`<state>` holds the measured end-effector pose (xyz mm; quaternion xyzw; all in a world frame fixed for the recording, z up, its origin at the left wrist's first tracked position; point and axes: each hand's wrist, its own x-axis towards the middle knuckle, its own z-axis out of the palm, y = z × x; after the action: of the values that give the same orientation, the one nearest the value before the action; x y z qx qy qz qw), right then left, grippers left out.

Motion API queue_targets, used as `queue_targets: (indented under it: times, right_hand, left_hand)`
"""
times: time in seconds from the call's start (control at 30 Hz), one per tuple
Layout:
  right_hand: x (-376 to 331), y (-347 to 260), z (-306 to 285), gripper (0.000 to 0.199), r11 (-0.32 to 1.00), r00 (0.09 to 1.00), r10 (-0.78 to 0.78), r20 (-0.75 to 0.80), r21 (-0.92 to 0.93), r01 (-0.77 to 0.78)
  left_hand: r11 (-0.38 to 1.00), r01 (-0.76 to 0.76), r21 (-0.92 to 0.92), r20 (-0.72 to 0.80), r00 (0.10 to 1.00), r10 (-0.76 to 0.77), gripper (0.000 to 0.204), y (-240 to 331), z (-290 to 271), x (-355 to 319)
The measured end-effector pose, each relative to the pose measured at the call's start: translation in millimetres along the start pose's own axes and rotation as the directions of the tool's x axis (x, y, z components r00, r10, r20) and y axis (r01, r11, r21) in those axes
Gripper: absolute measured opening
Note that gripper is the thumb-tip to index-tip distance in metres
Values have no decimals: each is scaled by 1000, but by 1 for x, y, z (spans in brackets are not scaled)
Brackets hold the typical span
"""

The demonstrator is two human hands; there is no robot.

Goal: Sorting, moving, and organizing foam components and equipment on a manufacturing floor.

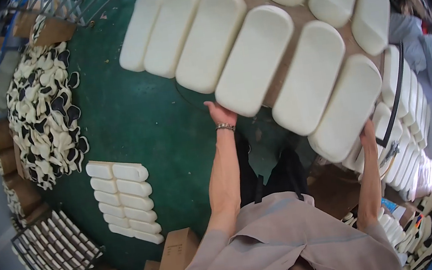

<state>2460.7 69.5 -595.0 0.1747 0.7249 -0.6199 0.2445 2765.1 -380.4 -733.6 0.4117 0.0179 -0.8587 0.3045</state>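
Note:
Cream, rounded-end foam pads [255, 61] lie in rows on a brown board [292, 62] in front of me. My left hand [220, 113] is at the near end of one pad, thumb stretched out to the left. Its other fingers go out of sight under that pad. At the right edge of the nearest right-hand pad [346, 109] is my right hand [368, 134], touching its side. The pad's edge partly hides those fingers, so their grip cannot be made out.
On the green floor [133, 129], more pads [126, 201] lie in two columns. A heap of cream-and-black pieces [45, 119] stands left. Below it is a rack of white pieces [57, 254]. Stacked pads [406, 104] and a black curved bar [399, 94] are right; cardboard boxes [177, 257] stand lower left.

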Motion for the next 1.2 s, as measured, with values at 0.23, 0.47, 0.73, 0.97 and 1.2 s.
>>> queue_targets:
  times: [0.23,0.47,0.73,0.97,1.2]
  right_hand:
    - [-114,-83,-14,33,893,925,-373,-71,-299,337]
    - [-161,-140,85,39,590,776,-628,51,-619,518]
    - [-38,-110,97,37,502,693,-719,-50,-727,469]
    - [10,-95,297,36,155,471,-871,141,-830,535]
    - [-48,-93,519,30,599,681,-726,93,-402,693]
  left_hand:
    - [946,249,-207,236,951,-198,74,49,63,-40]
    - [968,181,-172,297,947,-124,59,132,103,-31]
    - [966,246,-75,251,942,-221,47,249,178,36]
    - [995,46,85,314,947,-70,42,439,302,43]
    - [942,-263,208,358,917,177,38,634,456,30]
